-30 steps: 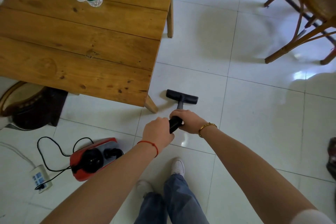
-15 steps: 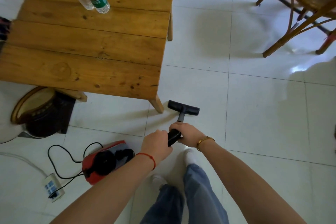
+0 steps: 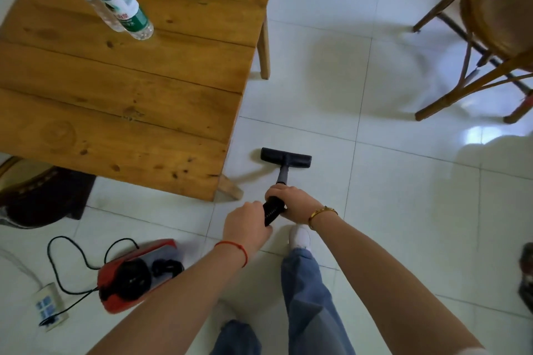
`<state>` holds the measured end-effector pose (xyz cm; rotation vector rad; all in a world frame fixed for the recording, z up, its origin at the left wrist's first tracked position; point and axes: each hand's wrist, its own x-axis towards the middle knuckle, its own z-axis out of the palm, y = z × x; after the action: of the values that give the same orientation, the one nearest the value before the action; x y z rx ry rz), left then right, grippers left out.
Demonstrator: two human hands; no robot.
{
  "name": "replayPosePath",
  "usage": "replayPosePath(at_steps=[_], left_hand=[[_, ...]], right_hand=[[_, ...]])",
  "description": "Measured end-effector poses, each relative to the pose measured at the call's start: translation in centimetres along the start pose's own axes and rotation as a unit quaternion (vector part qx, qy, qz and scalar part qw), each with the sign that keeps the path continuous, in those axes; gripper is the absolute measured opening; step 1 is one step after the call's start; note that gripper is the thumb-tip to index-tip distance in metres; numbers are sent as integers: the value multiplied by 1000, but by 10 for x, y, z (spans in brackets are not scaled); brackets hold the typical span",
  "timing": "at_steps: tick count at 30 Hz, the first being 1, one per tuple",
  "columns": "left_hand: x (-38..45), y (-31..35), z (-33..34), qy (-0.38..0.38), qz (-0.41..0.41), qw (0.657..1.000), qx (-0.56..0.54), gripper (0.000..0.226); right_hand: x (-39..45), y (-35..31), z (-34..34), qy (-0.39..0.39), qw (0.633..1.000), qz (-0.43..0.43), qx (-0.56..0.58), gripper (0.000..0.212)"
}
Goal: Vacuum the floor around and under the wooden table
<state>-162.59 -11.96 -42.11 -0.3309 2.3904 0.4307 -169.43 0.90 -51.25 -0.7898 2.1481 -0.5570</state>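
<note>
White floor tiles (image 3: 403, 210) surround the wooden table (image 3: 129, 89), and our vacuum head (image 3: 285, 157) sits flat on a tile just beside the table's near leg (image 3: 229, 187), out in the open rather than beneath the top. We judge the job partly underway: we see no dust to tell us which tiles are done, and the floor under the table likely still awaits. Our right hand (image 3: 294, 203) curls around the black tube (image 3: 272, 209) on the side nearer the head; our left hand (image 3: 246, 228) wraps the same tube lower down, fingers closed tight. Behind our left arm, away from the table, lies the red vacuum body (image 3: 135, 274) with its cord (image 3: 63, 251).
</note>
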Motion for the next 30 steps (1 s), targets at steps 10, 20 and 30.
replayPosePath(at_steps=[10,20,30], left_hand=[[110,78,-55,52,-42,997,-41,22],[178,92,-85,72,-44,994,-74,22],[153,82,-83,43,-42,997,-47,27]], right_hand=[[67,80,-125,-26,1000,-10,-7,32],[128,113,-176,-14,999,-23,-38,31],[107,97,-154,-9,1000,-14,-24,33]])
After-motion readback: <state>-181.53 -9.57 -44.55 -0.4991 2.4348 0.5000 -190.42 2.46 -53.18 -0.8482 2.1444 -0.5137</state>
